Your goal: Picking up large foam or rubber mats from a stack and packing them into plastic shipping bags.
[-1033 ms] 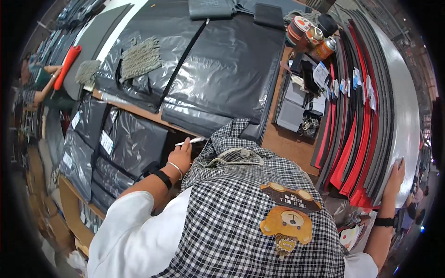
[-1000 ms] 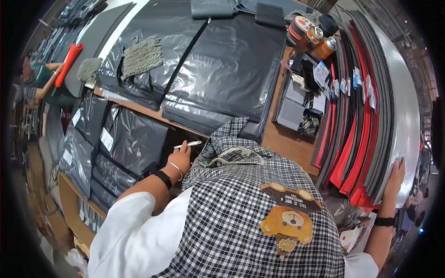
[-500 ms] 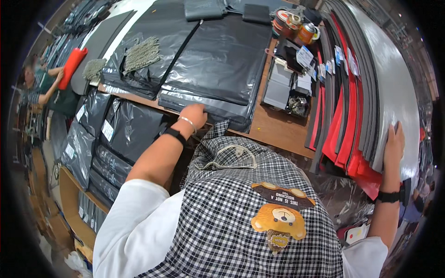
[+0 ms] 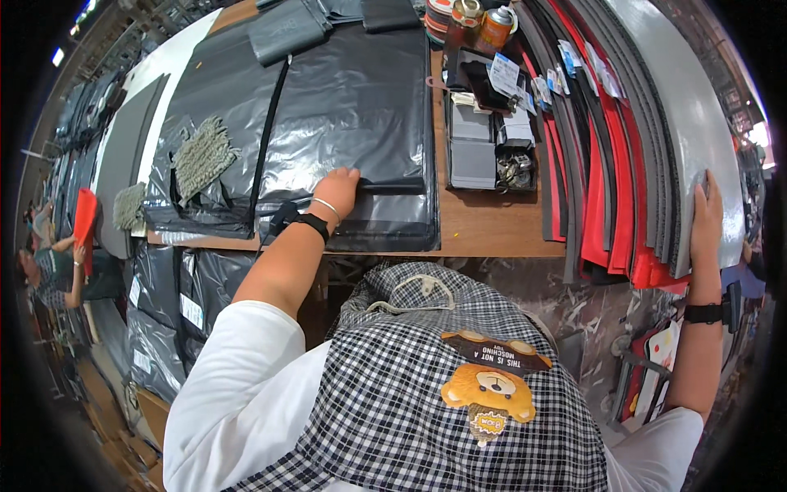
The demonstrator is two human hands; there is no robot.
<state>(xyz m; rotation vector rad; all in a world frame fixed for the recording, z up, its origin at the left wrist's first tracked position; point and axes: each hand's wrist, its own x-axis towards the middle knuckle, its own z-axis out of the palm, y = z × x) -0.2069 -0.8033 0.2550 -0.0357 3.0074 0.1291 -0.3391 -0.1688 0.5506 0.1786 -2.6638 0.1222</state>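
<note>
My left hand (image 4: pixel 336 195) is closed at the near edge of the top black plastic bag (image 4: pixel 361 107) on a flat stack. Its fingertips are partly hidden, and the bag's edge is rucked into a fold beside them. My right hand (image 4: pixel 707 221) lies with fingers stretched out on the glossy grey sheet (image 4: pixel 684 107) at the right end of the table. Left of that sheet, long grey and red strips (image 4: pixel 602 205) stand packed in a curved row, some with paper tags.
An open black box (image 4: pixel 492 131) of small items sits mid-table, with an orange spray can (image 4: pixel 494 31) behind. A grey knitted glove (image 4: pixel 205 160) rests on the left bags. Wrapped black packages (image 4: pixel 156 328) lie below. At far left, another person holds a red roll (image 4: pixel 84 217).
My left hand has moved onto the bag, away from the table's front edge. My right hand stays on the grey sheet. The view has turned, shifting the table contents leftward.
</note>
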